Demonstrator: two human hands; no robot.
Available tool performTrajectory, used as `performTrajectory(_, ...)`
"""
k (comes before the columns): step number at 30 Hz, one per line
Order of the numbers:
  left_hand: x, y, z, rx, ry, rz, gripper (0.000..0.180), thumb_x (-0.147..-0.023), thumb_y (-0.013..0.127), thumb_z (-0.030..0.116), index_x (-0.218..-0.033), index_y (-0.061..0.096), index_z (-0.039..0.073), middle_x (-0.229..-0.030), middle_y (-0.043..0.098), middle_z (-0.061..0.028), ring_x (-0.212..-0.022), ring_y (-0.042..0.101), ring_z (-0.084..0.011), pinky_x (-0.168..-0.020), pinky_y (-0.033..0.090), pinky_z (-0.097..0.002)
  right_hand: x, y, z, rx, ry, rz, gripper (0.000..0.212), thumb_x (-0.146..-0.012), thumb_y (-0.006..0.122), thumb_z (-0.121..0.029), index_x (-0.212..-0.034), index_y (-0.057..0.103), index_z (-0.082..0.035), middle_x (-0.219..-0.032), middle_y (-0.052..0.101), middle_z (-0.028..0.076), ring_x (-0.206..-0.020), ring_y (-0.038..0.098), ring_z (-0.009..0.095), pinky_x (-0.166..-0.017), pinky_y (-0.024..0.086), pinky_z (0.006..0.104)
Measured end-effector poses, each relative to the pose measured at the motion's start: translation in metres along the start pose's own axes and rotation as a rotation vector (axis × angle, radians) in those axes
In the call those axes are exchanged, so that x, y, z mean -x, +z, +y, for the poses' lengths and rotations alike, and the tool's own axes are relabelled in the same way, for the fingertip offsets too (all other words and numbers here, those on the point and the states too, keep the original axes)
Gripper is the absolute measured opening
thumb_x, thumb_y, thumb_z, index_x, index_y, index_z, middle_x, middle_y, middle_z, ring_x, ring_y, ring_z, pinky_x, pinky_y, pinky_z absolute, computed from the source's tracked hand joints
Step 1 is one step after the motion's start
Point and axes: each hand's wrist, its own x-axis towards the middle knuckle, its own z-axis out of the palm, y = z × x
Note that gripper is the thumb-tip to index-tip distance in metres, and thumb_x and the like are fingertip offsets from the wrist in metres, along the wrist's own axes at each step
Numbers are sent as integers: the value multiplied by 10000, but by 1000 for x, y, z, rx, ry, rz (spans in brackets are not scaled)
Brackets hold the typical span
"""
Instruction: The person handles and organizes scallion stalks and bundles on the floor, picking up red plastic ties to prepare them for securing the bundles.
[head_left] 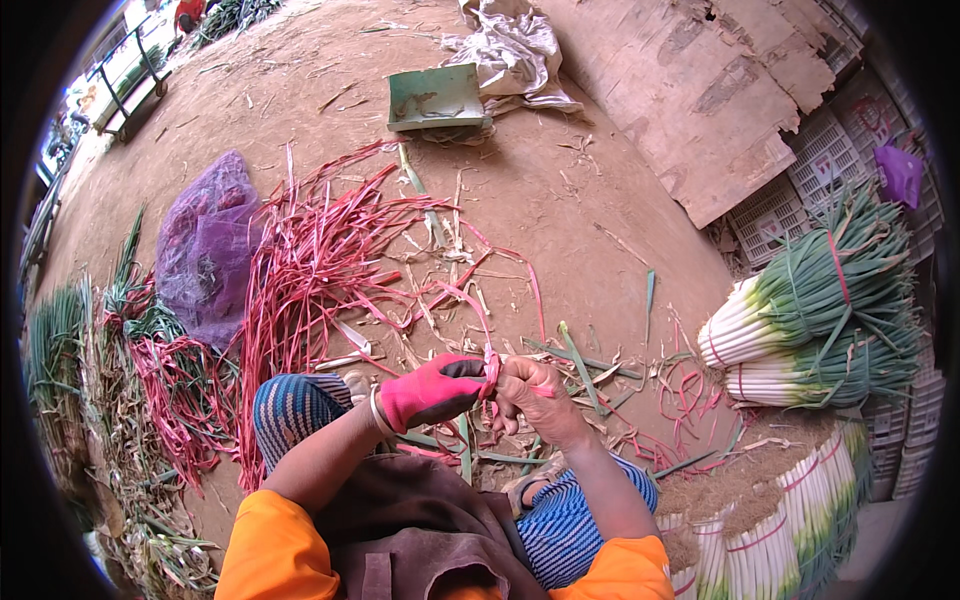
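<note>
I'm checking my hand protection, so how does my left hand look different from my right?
Your left hand wears a pink and black glove, while your right hand is bare. A pale bracelet circles the wrist of your left hand; none shows at the wrist of your right hand. Both grip a red strip.

This looks like a vegetable packing place with a bare brown floor. A heap of red strips lies there for tying. To the right of the heap sit banded bundles of green onions, with plastic crates behind them; left of the heap are more green stalks, and beyond it a cart.
</note>
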Motion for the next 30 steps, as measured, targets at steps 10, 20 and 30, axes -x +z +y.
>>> performTrajectory(10,17,19,30,41,-134,66,346,-873,570,317,-1046,579,17,-621,491,37,-498,406,-48,-442,276,-204,5,-6,-20,-115,-64,137,336,-926,510,-351,-714,393,-118,-526,315,-43,-390,307,46,-425,404,240)
performTrajectory(20,22,18,33,127,-182,59,374,-845,603,355,-997,570,14,-620,478,23,-485,400,-67,-439,277,-216,2,-16,-21,-173,22,63,440,-946,424,-424,-1177,453,-51,-618,501,-3,-407,447,54,-394,385,178)
performTrajectory(30,25,14,28,253,-189,46,325,-862,590,304,-979,563,2,-551,399,34,-448,340,-78,-427,248,-238,-5,-25,-9,-101,24,86,599,-835,425,-659,-812,502,-66,-681,521,28,-543,548,132,-519,480,254)
